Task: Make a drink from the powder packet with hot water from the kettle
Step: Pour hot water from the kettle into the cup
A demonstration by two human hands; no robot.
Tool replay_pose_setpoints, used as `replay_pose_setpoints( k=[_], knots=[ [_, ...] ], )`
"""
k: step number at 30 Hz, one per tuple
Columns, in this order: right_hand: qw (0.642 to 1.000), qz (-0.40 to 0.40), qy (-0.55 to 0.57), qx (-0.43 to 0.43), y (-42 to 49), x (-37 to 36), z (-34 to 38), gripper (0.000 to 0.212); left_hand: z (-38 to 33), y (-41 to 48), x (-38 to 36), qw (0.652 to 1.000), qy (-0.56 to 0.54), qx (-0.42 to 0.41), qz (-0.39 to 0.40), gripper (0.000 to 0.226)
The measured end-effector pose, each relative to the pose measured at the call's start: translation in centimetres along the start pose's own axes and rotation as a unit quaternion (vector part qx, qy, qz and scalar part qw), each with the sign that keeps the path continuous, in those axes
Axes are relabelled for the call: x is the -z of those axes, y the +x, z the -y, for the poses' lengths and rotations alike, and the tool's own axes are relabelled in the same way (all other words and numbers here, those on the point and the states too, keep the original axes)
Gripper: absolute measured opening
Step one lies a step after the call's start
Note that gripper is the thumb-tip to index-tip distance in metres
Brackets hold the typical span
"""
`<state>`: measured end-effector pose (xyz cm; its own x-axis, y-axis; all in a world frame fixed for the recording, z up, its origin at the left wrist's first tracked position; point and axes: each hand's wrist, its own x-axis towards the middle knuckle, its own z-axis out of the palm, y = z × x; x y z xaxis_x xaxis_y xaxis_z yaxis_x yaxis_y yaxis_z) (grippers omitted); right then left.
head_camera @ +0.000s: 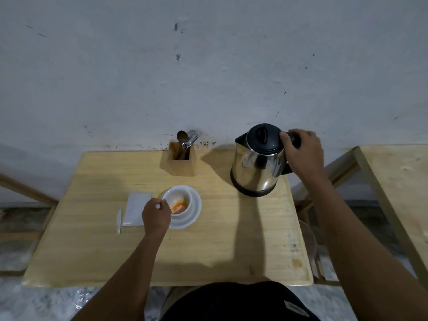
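Note:
A white cup [179,199] with orange powder inside stands on a white saucer [193,216] near the middle of the wooden table [231,239]. My left hand [155,215] pinches the cup's handle at its left side. A steel kettle [258,163] with a black lid stands at the table's back right, its spout pointing left. My right hand [302,154] is closed around the kettle's black handle. The opened white packet [136,208] lies flat left of the cup, with its torn-off strip [119,221] beside it.
A wooden holder [180,162] with spoons and forks stands at the back centre against the grey wall. Another wooden table [398,193] stands to the right, across a gap. A wooden rail runs at the left.

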<state>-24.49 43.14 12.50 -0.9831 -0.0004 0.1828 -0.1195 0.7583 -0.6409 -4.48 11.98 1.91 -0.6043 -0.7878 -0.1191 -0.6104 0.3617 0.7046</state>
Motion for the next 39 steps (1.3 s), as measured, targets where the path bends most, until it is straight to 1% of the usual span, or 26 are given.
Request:
replay_pose_setpoints(
  k=[4, 7, 9, 12, 14, 17, 20, 22, 25, 27, 34, 39],
  knots=[
    [0.998, 0.051, 0.037, 0.013, 1.9, 0.4, -0.8, 0.054, -0.7, -0.6, -0.3, 1.0, 0.022, 0.001, -0.012, 0.028],
    [0.993, 0.084, 0.085, 0.022, 3.3, 0.8, -1.8, 0.054, -0.6, -0.7, -0.5, 1.0, 0.021, 0.007, -0.017, 0.028],
    [0.986, 0.124, 0.109, 0.016, 4.1, 1.3, -2.4, 0.055, -0.6, -0.8, -0.7, 1.0, 0.013, 0.017, -0.019, 0.027],
    [0.977, 0.184, 0.107, 0.014, 5.3, 1.6, -3.1, 0.067, -1.0, -0.9, -0.9, 0.999, 0.008, 0.028, -0.019, 0.025],
    [0.974, 0.198, 0.11, 0.006, 5.8, 1.3, -3.4, 0.078, -1.1, -1.0, -1.0, 0.999, 0.006, 0.026, -0.02, 0.025],
    [0.973, 0.186, 0.135, 0.005, 6.3, 0.6, -4.1, 0.092, -1.1, -1.0, -1.0, 0.999, 0.003, 0.026, -0.021, 0.025],
    [0.974, 0.156, 0.16, 0.018, 6.0, 0.1, -4.4, 0.095, -1.2, -1.0, -0.8, 0.999, 0.0, 0.038, -0.019, 0.024],
    [0.974, 0.145, 0.171, 0.021, 5.7, 0.1, -4.3, 0.092, -1.2, -1.0, -0.7, 0.999, -0.005, 0.041, -0.012, 0.023],
    [0.976, 0.114, 0.18, 0.035, 5.0, 0.2, -4.0, 0.071, -1.1, -0.9, -0.6, 0.999, -0.013, 0.044, -0.003, 0.023],
    [0.977, 0.1, 0.184, 0.048, 4.5, 0.2, -3.6, 0.066, -1.0, -0.8, -0.4, 0.999, -0.019, 0.045, 0.001, 0.023],
    [0.981, 0.068, 0.17, 0.067, 3.2, 0.5, -2.1, 0.073, -0.6, -0.4, -0.2, 0.997, -0.038, 0.06, 0.025, 0.02],
    [0.98, 0.076, 0.154, 0.103, 2.7, 1.4, 0.2, 0.076, -0.4, -0.2, 0.3, 0.994, -0.055, 0.083, 0.055, 0.018]
  ],
)
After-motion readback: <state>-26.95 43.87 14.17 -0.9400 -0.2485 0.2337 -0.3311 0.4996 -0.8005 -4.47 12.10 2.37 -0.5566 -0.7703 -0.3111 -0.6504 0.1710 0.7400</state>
